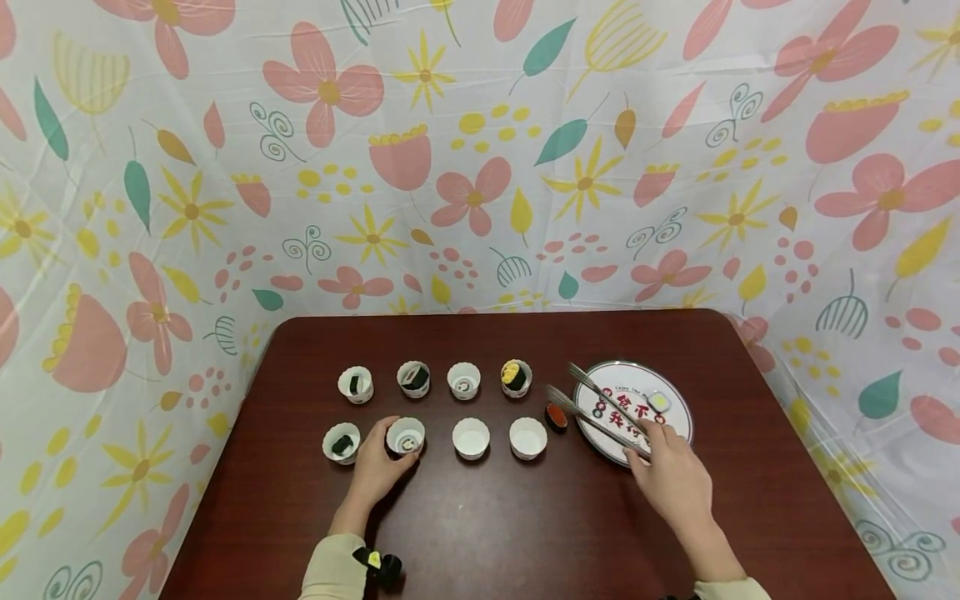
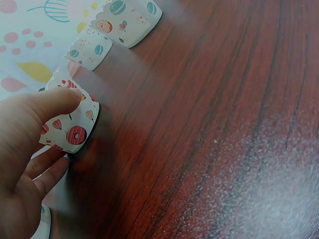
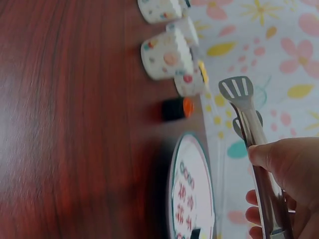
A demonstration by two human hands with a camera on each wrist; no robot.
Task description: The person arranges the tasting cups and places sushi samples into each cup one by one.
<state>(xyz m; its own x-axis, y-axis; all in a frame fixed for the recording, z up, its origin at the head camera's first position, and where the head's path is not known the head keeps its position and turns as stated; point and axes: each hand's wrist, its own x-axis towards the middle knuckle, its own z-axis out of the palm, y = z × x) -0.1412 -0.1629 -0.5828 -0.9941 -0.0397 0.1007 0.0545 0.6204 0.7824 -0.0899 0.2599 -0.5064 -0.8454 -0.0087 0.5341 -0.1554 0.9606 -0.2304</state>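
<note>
My left hand (image 1: 377, 468) grips a small white paper baking cup (image 1: 406, 446) in the front row, thumb on one side and fingers round the other. In the left wrist view this cup (image 2: 75, 127) shows a red doughnut print. Metal tongs (image 1: 600, 421) are in my right hand (image 1: 671, 475), their slotted ends spread apart over the plate's left side. Below the tong tips lies a sushi piece with orange-red topping (image 1: 556, 417), on the table beside the plate. The round white plate (image 1: 678, 437) with red lettering carries one small pale piece with a yellow centre (image 1: 658, 402).
Other paper cups stand in two rows. Dark-wrapped sushi sits in the back-left cup (image 1: 355, 386), the one beside it (image 1: 413, 380) and the front-left cup (image 1: 341, 443); a yellow-topped piece (image 1: 514, 375) fills another. Flowered cloth (image 1: 480, 167) hangs behind the brown table (image 1: 480, 533).
</note>
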